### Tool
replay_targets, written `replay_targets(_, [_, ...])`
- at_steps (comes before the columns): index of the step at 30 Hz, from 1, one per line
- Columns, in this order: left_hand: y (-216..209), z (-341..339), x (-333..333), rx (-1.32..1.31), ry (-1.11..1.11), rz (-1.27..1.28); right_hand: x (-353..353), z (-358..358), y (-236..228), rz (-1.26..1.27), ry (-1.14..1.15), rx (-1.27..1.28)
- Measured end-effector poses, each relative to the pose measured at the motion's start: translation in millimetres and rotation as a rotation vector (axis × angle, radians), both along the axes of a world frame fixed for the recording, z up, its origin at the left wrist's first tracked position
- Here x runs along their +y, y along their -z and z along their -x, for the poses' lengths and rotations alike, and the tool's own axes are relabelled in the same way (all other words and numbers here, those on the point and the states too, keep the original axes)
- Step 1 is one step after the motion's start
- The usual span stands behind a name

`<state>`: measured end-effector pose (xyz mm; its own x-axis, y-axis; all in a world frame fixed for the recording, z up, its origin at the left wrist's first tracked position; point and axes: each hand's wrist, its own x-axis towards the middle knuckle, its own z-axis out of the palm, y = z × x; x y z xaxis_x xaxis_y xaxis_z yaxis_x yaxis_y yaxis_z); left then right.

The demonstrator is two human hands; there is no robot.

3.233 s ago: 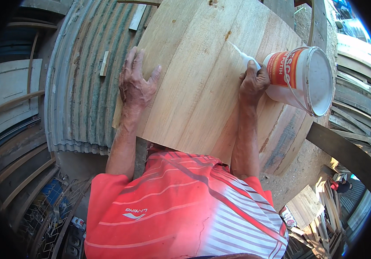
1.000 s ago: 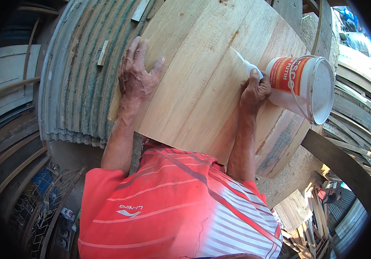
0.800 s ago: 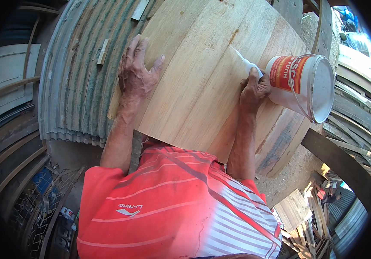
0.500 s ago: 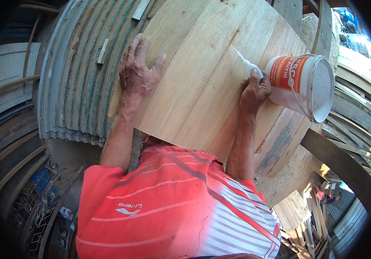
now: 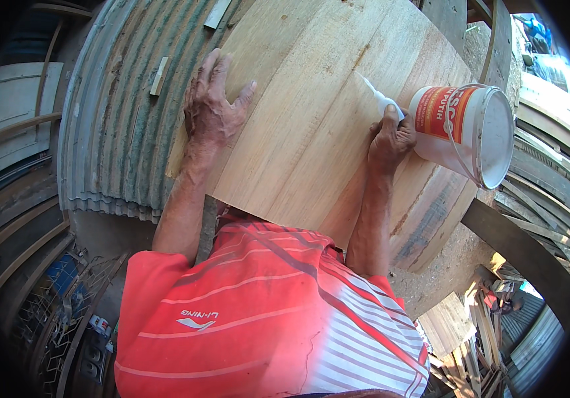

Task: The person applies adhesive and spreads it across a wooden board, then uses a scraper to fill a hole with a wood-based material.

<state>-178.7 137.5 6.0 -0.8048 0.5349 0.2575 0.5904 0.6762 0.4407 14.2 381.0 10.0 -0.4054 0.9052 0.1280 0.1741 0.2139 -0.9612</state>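
My right hand is wrapped round a small white squeeze bottle with a long thin nozzle. The nozzle slants up and to the left over a wide wooden panel of joined boards. I cannot tell whether its tip touches the wood. At the panel's left edge lies my left hand, fingers stretched out and thumb spread, holding nothing. A white plastic pail with a red label and a wire handle is just right of the bottle, over the panel's right side.
Corrugated metal sheeting lies left of the panel, with a small wood strip on it. A dark curved-looking beam runs at the right. Scrap wood is piled at the lower right, and a wire rack stands at the lower left.
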Motion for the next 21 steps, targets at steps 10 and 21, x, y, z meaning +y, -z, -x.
replay_targets(10, [1.4,0.0,-1.7,0.003,0.009,0.002,-5.6,-5.3,-3.4,0.038,-0.014,0.036])
replay_targets(21, [0.3,-0.6,-0.7,0.002,-0.003,-0.013,-5.8,-3.6,-5.5,0.010,-0.020,0.008])
